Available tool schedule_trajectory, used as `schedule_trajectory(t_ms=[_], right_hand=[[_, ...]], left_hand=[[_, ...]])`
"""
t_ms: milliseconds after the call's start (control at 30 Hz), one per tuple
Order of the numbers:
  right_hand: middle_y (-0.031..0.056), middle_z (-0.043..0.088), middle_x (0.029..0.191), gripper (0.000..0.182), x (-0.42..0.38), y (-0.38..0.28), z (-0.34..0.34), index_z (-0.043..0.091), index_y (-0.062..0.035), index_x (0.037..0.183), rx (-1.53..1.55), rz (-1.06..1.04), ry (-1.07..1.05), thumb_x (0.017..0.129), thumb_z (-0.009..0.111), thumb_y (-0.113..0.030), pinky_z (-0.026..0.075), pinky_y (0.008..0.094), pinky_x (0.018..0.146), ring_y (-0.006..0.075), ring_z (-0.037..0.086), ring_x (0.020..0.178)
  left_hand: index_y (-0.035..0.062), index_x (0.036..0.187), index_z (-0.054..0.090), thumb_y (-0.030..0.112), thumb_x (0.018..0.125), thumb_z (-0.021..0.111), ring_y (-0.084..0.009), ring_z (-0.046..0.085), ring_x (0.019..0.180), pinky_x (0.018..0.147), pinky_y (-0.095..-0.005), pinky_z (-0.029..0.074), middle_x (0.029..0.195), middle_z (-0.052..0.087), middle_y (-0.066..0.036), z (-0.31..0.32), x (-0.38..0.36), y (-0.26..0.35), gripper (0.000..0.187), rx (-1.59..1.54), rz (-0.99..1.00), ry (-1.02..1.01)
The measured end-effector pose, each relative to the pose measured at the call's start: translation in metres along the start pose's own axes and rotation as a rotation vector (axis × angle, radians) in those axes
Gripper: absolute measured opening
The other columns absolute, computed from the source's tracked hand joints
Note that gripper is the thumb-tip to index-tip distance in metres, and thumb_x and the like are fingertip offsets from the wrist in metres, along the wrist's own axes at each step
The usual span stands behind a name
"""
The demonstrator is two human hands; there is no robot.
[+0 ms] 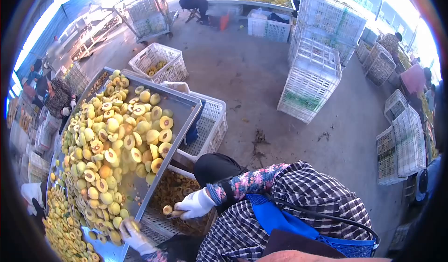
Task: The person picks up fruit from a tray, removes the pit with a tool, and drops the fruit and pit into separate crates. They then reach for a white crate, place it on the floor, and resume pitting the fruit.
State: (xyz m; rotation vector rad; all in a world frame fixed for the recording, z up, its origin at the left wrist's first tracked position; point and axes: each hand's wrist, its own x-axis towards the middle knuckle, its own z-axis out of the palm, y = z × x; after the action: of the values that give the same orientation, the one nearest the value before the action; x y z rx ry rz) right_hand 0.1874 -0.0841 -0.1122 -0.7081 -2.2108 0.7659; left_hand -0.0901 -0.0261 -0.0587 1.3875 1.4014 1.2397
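My right hand (195,205), in a white glove, is closed around a short wooden-looking tool (177,213); a small pale, round piece shows at its end. Below it is a crate (161,227) holding brown pits or scraps. My left hand (136,239), also gloved, is blurred at the near edge of the metal table (186,115). Its fingers are closed on a yellow peach half (129,223). Heaped on the table are many halved peaches (112,126), several showing brown centres.
A white crate (215,122) stands against the table, and another crate with fruit (158,61) is beyond it. Tall crate stacks (310,80) rise on the right. Other people work around, one in a dark patterned top (60,96) across the table.
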Motion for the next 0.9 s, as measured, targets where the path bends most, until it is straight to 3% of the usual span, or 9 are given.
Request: schedule_trajectory(t_ms=[33,167,200,233,267,367,500,600,900], right_hand=[[0.0180,0.065,0.079,0.034,-0.012,-0.030,-0.028,0.056,-0.0050,0.111,0.050,0.421,-0.190,0.088,0.053,-0.029,0.051,0.0458,0.074,0.0371,0.065,0.080],[0.0189,0.067,0.092,0.036,-0.018,-0.042,-0.045,0.058,-0.0075,0.115,0.128,0.505,-0.294,0.088,0.053,-0.030,0.051,0.0450,0.081,0.0364,0.065,0.090],[0.0196,0.067,0.092,0.036,-0.009,-0.043,-0.047,0.057,-0.0067,0.116,0.126,0.507,-0.349,0.088,0.053,-0.030,0.050,0.0456,0.080,0.0374,0.065,0.089],[0.0202,0.067,0.092,0.037,-0.003,-0.041,-0.045,0.055,-0.0058,0.116,0.099,0.512,-0.396,0.089,0.052,-0.030,0.050,0.0462,0.079,0.0383,0.064,0.089],[0.0212,0.067,0.091,0.038,-0.014,-0.031,-0.031,0.052,-0.0047,0.118,0.046,0.464,-0.395,0.090,0.051,-0.031,0.049,0.0464,0.078,0.0390,0.064,0.088],[0.0232,0.066,0.089,0.042,0.007,-0.053,-0.048,0.046,-0.0020,0.120,-0.015,0.590,-0.575,0.093,0.047,-0.033,0.049,0.0466,0.076,0.0400,0.064,0.086],[0.0234,0.066,0.089,0.042,0.004,-0.045,-0.041,0.046,-0.0009,0.120,-0.024,0.587,-0.574,0.094,0.046,-0.034,0.049,0.0458,0.076,0.0402,0.064,0.085],[0.0243,0.065,0.090,0.043,-0.002,-0.040,-0.039,0.046,-0.0005,0.120,-0.001,0.555,-0.512,0.093,0.047,-0.034,0.049,0.0459,0.076,0.0404,0.064,0.086],[0.0251,0.065,0.094,0.041,0.000,-0.039,-0.041,0.045,-0.0023,0.119,0.028,0.602,-0.517,0.093,0.050,-0.034,0.048,0.0467,0.078,0.0415,0.062,0.090]], left_hand=[[-0.0039,0.112,0.058,0.025,0.094,0.056,-0.0244,0.061,0.095,0.086,-0.0345,0.049,0.103,0.064,-0.014,-0.027,0.008,-0.023,0.034,0.261,0.028,0.130],[-0.0040,0.127,0.052,0.033,0.088,0.062,-0.0400,0.050,0.118,0.101,-0.0423,0.040,0.126,0.054,-0.027,-0.077,-0.006,0.034,0.054,1.142,-0.113,0.185],[-0.0029,0.128,0.051,0.036,0.087,0.063,-0.0392,0.048,0.121,0.102,-0.0428,0.039,0.129,0.052,-0.026,-0.123,0.007,-0.014,0.058,1.307,0.095,0.142],[-0.0012,0.129,0.052,0.038,0.085,0.064,-0.0381,0.047,0.123,0.103,-0.0427,0.038,0.132,0.050,-0.025,-0.097,0.002,0.018,0.060,1.190,0.233,0.044],[0.0001,0.128,0.053,0.036,0.085,0.065,-0.0361,0.047,0.124,0.103,-0.0419,0.038,0.132,0.050,-0.024,-0.071,0.016,0.028,0.057,0.926,0.030,0.167],[0.0031,0.128,0.053,0.036,0.084,0.067,-0.0328,0.055,0.113,0.099,-0.0389,0.042,0.125,0.056,-0.019,-0.011,0.050,0.017,0.057,0.907,0.193,0.029],[0.0039,0.128,0.053,0.036,0.087,0.062,-0.0305,0.055,0.115,0.098,-0.0371,0.042,0.124,0.058,-0.018,0.103,0.086,0.024,0.053,0.705,0.132,-0.297],[0.0075,0.128,0.052,0.038,0.084,0.064,-0.0348,0.054,0.115,0.097,-0.0400,0.044,0.128,0.051,-0.021,0.160,0.118,0.001,0.055,0.861,0.047,-0.265],[0.0064,0.114,0.057,0.028,0.073,0.072,-0.0340,0.059,0.105,0.089,-0.0381,0.049,0.110,0.060,-0.018,0.128,0.140,-0.037,0.049,0.648,0.076,-0.213]])
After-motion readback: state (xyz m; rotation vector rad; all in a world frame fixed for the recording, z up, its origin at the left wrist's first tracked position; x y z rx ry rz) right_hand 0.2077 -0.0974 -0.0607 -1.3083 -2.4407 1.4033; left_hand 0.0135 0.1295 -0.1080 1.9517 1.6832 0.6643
